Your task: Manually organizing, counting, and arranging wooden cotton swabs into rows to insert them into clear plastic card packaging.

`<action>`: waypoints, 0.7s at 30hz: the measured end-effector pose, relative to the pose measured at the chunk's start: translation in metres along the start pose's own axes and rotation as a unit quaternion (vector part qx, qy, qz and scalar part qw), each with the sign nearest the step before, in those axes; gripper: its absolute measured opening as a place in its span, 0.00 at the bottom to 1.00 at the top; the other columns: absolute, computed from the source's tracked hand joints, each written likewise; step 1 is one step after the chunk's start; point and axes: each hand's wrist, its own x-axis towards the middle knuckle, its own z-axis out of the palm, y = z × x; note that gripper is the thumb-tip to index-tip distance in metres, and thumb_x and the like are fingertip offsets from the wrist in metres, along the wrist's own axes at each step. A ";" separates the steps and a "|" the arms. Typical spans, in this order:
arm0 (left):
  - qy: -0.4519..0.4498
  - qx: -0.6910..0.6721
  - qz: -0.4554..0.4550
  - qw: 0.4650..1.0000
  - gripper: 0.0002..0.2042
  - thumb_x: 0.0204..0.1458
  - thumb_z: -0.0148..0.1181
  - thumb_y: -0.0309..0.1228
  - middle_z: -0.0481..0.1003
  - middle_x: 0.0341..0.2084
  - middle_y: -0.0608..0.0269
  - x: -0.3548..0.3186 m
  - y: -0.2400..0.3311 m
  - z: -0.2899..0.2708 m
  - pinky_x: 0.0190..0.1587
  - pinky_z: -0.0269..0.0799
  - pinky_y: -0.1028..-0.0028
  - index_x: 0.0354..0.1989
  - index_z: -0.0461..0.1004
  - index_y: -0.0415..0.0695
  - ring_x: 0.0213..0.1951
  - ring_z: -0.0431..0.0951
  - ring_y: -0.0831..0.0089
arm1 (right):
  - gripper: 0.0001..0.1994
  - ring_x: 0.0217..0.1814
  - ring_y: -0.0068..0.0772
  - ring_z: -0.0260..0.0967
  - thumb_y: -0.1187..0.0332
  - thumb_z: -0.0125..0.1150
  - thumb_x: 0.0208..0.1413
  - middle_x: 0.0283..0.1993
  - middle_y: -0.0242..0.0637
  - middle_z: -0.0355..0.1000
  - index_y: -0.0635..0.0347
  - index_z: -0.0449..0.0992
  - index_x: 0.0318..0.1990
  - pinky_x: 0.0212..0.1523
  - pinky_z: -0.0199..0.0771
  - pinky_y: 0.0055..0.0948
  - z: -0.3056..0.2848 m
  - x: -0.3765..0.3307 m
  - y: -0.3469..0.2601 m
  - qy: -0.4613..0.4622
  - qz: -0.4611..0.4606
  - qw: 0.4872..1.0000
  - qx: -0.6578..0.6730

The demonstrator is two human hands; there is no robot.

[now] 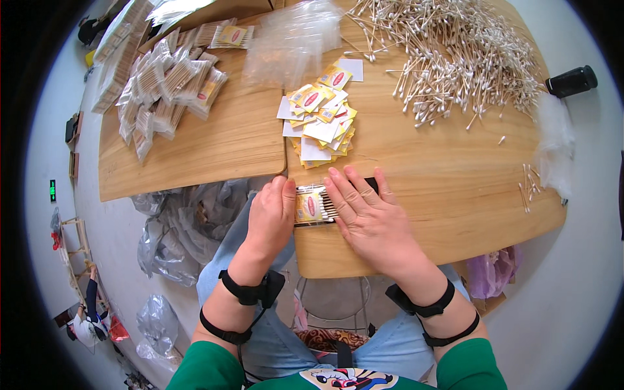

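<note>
At the near edge of the wooden table (pixel 422 156) lies a clear bag of cotton swabs (pixel 309 205) with a yellow and white card in it. My left hand (pixel 268 211) is closed at the bag's left end, thumb and fingers together; its grip is partly hidden. My right hand (pixel 370 218) lies flat over the swabs' right part, fingers stretched out and slightly apart. Part of a black holder (pixel 372 184) shows beneath that hand. Just beyond my hands is a loose pile of yellow and white cards (pixel 318 133).
Loose cotton swabs (pixel 461 58) are heaped at the far right, with a few strays (pixel 530 188) nearer. Filled bags (pixel 166 84) pile up at the left, beside empty clear bags (pixel 292 42). A black cylinder (pixel 572 81) stands past the right edge. Plastic sacks (pixel 188 227) fill the space below left.
</note>
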 end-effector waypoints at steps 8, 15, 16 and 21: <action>-0.009 -0.230 -0.144 0.962 0.27 0.72 0.40 0.47 0.72 0.24 0.65 0.005 -0.002 -0.021 0.33 0.67 0.75 0.30 0.73 0.36 0.28 0.67 0.79 | 0.42 0.81 0.38 0.43 0.48 0.62 0.55 0.77 0.42 0.50 0.64 0.57 0.72 0.78 0.33 0.52 -0.016 -0.009 0.017 -0.033 0.052 0.997 0.046; 0.079 -0.256 -0.181 0.946 0.28 0.69 0.48 0.50 0.65 0.17 0.74 0.002 -0.015 0.005 0.25 0.57 0.79 0.21 0.70 0.40 0.22 0.60 0.85 | 0.48 0.82 0.42 0.38 0.38 0.59 0.52 0.78 0.45 0.48 0.67 0.56 0.72 0.78 0.27 0.57 -0.014 -0.007 0.007 -0.059 0.040 0.997 -0.005; 0.090 -0.254 -0.180 0.946 0.28 0.68 0.48 0.49 0.63 0.16 0.75 0.003 -0.013 0.007 0.24 0.56 0.79 0.20 0.69 0.41 0.22 0.59 0.85 | 0.48 0.82 0.42 0.38 0.38 0.59 0.52 0.78 0.45 0.48 0.67 0.56 0.72 0.78 0.27 0.57 -0.012 -0.006 0.004 -0.059 0.040 0.997 -0.007; 0.105 -0.252 -0.183 0.944 0.27 0.69 0.49 0.47 0.59 0.15 0.72 0.002 -0.011 0.005 0.25 0.57 0.76 0.20 0.66 0.38 0.23 0.56 0.82 | 0.49 0.83 0.45 0.34 0.36 0.55 0.53 0.78 0.49 0.46 0.70 0.56 0.71 0.78 0.24 0.59 -0.003 0.001 -0.012 -0.060 0.036 0.998 -0.003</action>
